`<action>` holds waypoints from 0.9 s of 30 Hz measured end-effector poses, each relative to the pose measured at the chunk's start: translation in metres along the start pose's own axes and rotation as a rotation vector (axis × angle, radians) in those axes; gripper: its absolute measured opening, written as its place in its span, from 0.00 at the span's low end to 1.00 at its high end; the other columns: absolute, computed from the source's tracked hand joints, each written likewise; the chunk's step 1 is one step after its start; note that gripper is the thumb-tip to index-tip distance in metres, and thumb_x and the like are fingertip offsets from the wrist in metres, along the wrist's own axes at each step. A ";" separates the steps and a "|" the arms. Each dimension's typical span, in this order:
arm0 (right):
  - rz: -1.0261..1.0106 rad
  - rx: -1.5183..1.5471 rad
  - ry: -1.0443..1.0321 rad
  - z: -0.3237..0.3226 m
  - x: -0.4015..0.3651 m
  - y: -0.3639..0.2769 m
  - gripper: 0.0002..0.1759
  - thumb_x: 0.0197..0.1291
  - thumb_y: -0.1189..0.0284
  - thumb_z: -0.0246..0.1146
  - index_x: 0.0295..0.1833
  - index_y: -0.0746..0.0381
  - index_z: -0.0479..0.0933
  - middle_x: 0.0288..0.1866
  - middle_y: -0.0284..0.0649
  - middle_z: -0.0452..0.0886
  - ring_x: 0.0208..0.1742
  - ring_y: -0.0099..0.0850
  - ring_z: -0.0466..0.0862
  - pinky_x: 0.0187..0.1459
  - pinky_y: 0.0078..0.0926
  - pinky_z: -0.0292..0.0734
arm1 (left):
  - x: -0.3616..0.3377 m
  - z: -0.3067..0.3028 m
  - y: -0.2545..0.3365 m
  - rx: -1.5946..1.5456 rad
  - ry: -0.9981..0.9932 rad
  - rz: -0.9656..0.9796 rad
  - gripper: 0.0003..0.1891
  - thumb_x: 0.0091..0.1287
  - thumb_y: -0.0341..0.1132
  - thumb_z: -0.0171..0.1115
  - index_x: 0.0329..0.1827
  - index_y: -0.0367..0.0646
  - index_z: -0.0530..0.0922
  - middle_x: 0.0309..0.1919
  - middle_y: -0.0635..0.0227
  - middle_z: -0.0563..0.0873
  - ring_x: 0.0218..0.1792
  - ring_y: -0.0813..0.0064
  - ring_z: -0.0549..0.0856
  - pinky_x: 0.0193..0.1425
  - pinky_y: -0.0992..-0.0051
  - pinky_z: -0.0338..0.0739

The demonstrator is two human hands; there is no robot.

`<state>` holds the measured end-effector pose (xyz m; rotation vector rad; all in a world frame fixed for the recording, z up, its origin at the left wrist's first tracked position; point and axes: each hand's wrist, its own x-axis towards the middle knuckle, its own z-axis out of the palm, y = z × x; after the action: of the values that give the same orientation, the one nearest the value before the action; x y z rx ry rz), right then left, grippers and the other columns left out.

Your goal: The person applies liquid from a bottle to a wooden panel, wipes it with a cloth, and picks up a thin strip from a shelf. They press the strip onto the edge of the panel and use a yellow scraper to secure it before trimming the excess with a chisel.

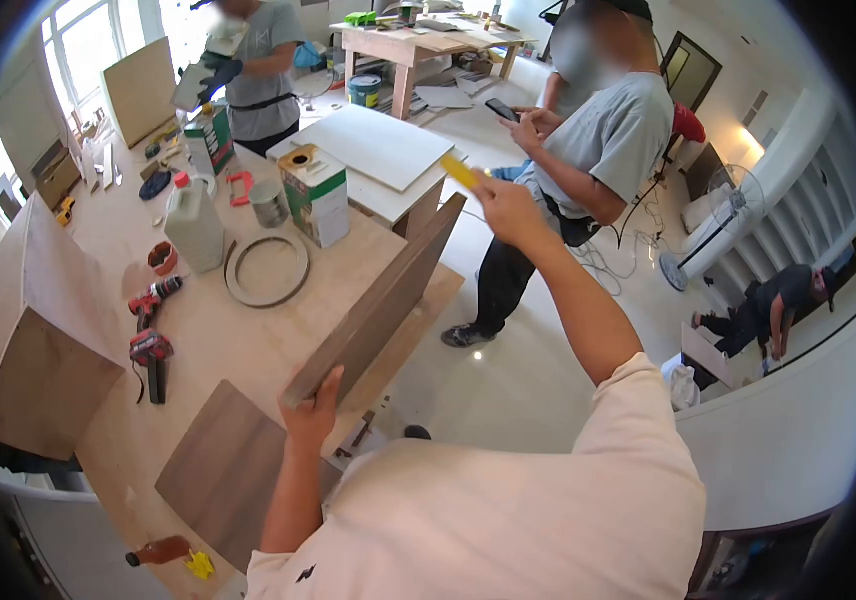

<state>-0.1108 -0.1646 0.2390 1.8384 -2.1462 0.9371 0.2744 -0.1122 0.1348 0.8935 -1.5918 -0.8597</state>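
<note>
A long brown wooden board [383, 300] stands on its edge, slanting away over the right side of the plywood table. My left hand [313, 408] grips its near end, fingers wrapped round the corner. Beyond the far end of the board my right hand [510, 208] is raised, closed on a flat yellow object [460, 171] that points up and to the left. The yellow object is apart from the board's top. A brown wood-grain panel [228, 470] lies flat on the table, to the left of my left forearm.
On the plywood table [178, 340] are a red drill [151, 345], a coiled edging strip [266, 269], a white jug [192, 225], cans and a curved wooden piece [43, 340]. A person holding a phone [500, 110] stands at the right; others are farther off.
</note>
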 end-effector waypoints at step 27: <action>-0.275 0.227 -0.337 0.000 -0.165 -0.252 0.30 0.66 0.71 0.63 0.73 0.54 0.67 0.28 0.43 0.74 0.25 0.42 0.76 0.27 0.36 0.73 | 0.008 -0.015 -0.009 -0.128 -0.138 -0.040 0.10 0.62 0.28 0.66 0.45 0.36 0.82 0.32 0.61 0.87 0.35 0.72 0.87 0.40 0.72 0.79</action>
<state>0.1628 -0.0385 0.2436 2.4831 -1.9417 0.8905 0.2888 -0.1245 0.1331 0.7914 -1.6218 -1.0583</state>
